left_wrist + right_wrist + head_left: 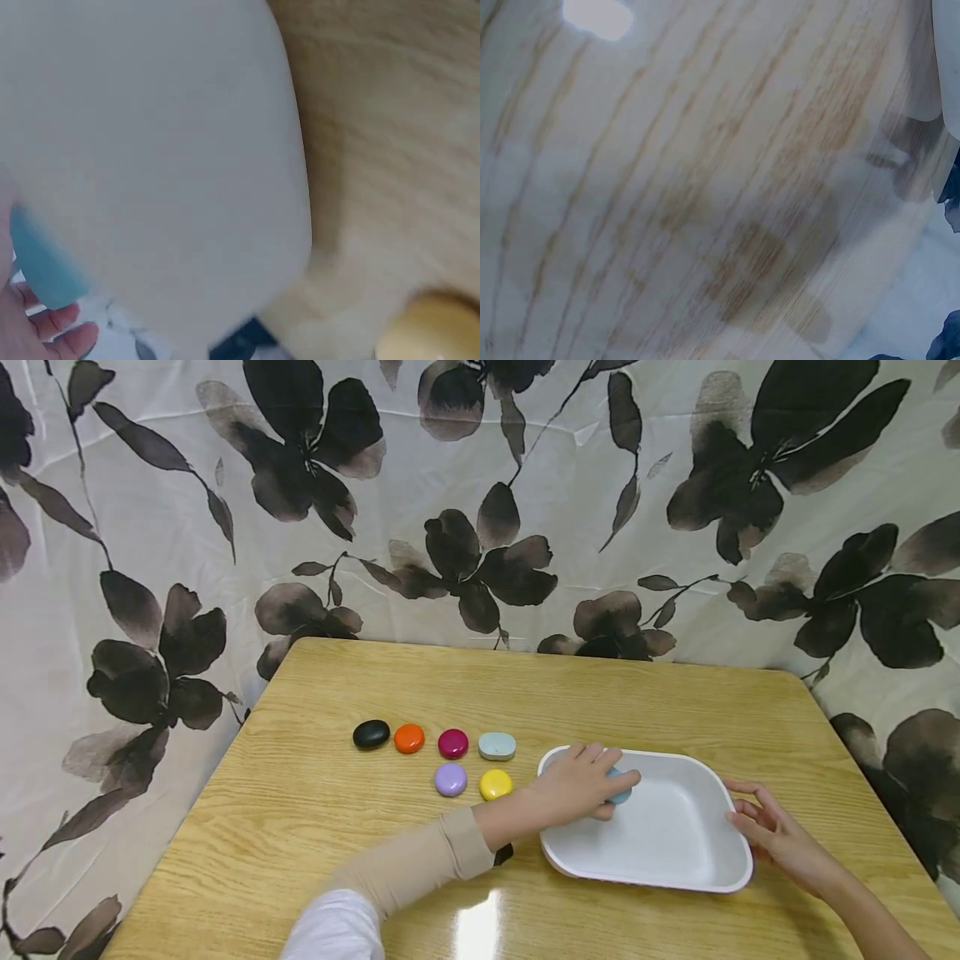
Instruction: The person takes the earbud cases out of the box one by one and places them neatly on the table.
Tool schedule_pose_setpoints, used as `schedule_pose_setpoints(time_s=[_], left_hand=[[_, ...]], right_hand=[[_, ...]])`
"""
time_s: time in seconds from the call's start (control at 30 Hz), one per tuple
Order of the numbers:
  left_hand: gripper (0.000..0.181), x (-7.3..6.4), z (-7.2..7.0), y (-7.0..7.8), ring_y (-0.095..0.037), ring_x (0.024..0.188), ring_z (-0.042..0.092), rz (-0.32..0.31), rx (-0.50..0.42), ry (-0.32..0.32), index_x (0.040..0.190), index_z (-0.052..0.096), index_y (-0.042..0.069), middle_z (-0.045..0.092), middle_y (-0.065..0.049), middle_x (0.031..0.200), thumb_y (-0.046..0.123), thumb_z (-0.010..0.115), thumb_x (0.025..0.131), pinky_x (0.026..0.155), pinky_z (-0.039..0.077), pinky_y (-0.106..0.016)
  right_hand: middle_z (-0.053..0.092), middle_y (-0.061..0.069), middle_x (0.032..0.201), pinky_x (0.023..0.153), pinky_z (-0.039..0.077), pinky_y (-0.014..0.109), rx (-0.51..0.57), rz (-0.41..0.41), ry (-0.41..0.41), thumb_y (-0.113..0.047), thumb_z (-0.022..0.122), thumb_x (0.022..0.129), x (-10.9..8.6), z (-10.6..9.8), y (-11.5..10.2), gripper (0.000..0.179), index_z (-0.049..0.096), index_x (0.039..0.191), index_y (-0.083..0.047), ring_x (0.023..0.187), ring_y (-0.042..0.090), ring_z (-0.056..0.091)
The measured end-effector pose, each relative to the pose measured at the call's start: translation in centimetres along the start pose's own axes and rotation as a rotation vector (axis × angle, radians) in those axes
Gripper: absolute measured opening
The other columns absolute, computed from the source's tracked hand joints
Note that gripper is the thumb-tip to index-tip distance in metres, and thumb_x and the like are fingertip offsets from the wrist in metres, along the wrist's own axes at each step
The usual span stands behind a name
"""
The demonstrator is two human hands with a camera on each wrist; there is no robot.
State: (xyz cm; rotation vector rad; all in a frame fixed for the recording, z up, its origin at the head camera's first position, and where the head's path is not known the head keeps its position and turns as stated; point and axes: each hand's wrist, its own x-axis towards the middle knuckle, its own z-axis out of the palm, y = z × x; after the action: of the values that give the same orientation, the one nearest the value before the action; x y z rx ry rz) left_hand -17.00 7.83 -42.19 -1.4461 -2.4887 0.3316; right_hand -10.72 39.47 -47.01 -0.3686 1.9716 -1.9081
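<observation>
My left hand (570, 789) reaches over the left part of a white tray (675, 827), its fingers round a light blue rounded piece (621, 787). In the left wrist view this blue piece (46, 262) shows against the fingers, and the tray's pale wall (165, 150) fills much of the picture. At the tray's right end, my right hand (783, 839) holds the rim between thumb and fingers. The right wrist view shows mostly wood grain, with a pale edge at upper right; the right hand is out of that view.
Left of the tray, smooth rounded pieces lie in two rows: black (371, 735), orange (409, 738), magenta (453, 743) and pale grey-blue (497, 746) behind, lilac (450, 779) and yellow (496, 785) in front. A flowered cloth (585, 468) hangs behind the wooden table (300, 835).
</observation>
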Motion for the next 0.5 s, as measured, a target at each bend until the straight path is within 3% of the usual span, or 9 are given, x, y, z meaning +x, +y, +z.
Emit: schedule_pose_setpoints(time_s=[0.3,0.5], left_hand=[[0.038,-4.8,-0.8,-3.3,-0.016,0.091,0.045,-0.188,0.049,0.166,0.123,0.047,0.029,0.046,-0.001,0.109,0.042,0.048,0.088,0.082,0.041,-0.026],[0.041,-8.2,-0.2,-5.1,-0.020,0.098,0.045,-0.301,0.013,0.104,0.123,0.049,0.027,0.046,-0.006,0.112,0.049,0.049,0.088,0.088,0.040,-0.031]], right_hand=[[0.057,-0.003,0.100,0.066,0.053,0.036,-0.010,0.021,-0.003,0.000,0.033,0.097,0.2,-0.3,-0.2,0.044,0.031,0.133,-0.026,0.087,0.010,0.060],[0.058,-0.003,0.100,0.066,0.053,0.036,-0.005,0.031,-0.013,0.000,0.032,0.097,0.3,-0.6,-0.4,0.044,0.031,0.132,-0.027,0.088,0.010,0.060]])
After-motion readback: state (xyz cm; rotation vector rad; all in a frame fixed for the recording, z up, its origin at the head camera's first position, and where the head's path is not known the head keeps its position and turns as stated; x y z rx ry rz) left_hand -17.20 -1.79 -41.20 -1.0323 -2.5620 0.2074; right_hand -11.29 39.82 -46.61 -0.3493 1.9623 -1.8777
